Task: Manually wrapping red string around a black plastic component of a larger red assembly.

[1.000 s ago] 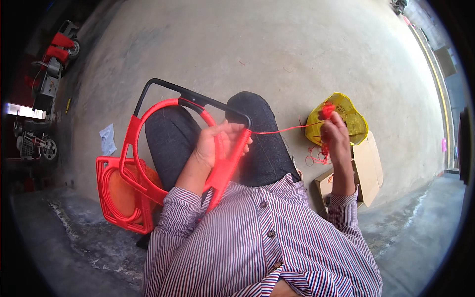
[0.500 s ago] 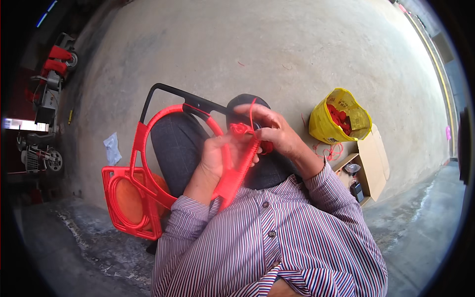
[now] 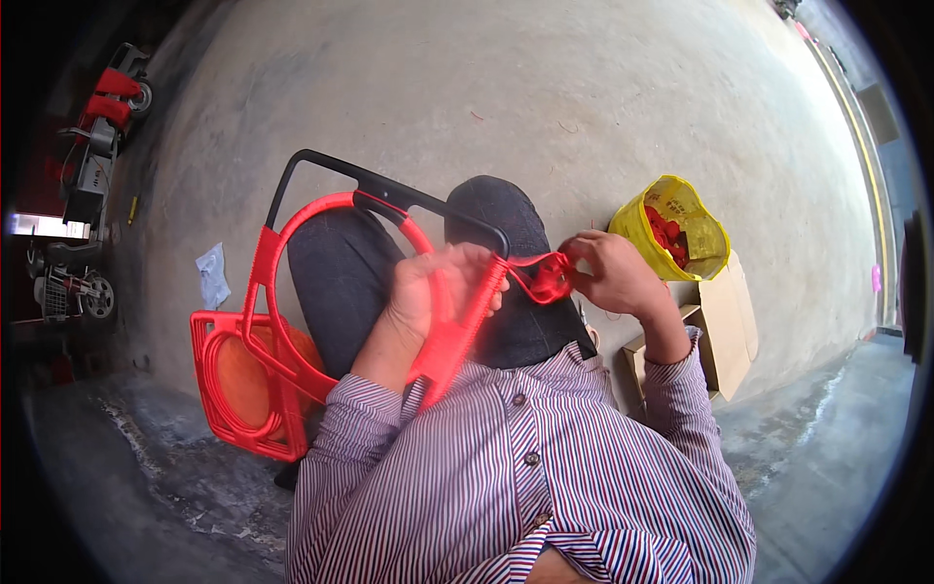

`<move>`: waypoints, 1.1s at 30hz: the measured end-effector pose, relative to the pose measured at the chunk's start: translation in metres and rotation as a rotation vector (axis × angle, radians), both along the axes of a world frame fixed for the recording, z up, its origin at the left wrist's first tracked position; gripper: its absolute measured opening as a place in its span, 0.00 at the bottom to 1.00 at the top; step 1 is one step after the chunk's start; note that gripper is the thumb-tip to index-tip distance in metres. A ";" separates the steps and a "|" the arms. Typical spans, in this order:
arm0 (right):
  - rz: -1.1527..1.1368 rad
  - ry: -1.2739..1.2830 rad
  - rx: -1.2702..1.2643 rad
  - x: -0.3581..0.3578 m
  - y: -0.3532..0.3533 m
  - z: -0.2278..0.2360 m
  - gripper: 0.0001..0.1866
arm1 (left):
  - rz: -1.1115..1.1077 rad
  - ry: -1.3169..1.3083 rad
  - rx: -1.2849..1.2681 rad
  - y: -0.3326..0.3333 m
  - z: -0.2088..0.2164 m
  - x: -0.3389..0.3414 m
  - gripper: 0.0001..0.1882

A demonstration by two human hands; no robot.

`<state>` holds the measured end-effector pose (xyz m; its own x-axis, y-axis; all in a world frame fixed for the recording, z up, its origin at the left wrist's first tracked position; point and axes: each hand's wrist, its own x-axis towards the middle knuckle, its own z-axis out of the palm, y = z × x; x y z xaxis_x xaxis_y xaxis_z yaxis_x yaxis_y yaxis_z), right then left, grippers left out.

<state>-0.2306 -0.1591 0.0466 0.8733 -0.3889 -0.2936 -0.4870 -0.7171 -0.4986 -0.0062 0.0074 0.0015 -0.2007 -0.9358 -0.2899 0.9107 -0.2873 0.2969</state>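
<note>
A red frame (image 3: 448,352) with a curved loop and a black bent bar (image 3: 399,192) lies across my lap, tight turns of red cord wound along its right arm. My left hand (image 3: 416,297) is closed around that wrapped arm near the black bar's corner. To the right, my right hand (image 3: 620,275) pinches a loose bundle of red cord (image 3: 551,278). Strands run from this bundle to the upper end of the wrapped arm. Part of the left hand's fingers is hidden behind the frame.
At my left stands another red frame (image 3: 206,375) with an orange round pad (image 3: 245,382). A yellow bag (image 3: 637,237) holding red material is at the right, beside an open cardboard box (image 3: 728,336). A pale plastic bag (image 3: 212,276) lies on the floor; scooters (image 3: 95,165) stand far left.
My right hand has moved right and away from the frame, drawing the red cord bundle out with it. My left hand stays on the wrapped arm.
</note>
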 end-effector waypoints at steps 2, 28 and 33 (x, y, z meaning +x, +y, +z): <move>-0.103 -0.331 0.346 -0.026 -0.005 -0.011 0.16 | 0.007 -0.009 0.001 0.000 -0.001 0.003 0.30; -0.340 -0.724 0.433 0.030 0.005 -0.014 0.11 | 0.379 -0.307 0.115 0.002 -0.012 0.010 0.24; 0.235 -0.471 -0.214 0.088 0.019 -0.006 0.15 | 0.465 -0.418 0.110 -0.003 -0.010 0.003 0.25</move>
<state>-0.1427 -0.1402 0.0410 0.9612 -0.1760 0.2124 -0.0622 -0.8884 -0.4548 -0.0031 0.0042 -0.0082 0.3707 -0.8580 -0.3556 0.7613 0.0614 0.6455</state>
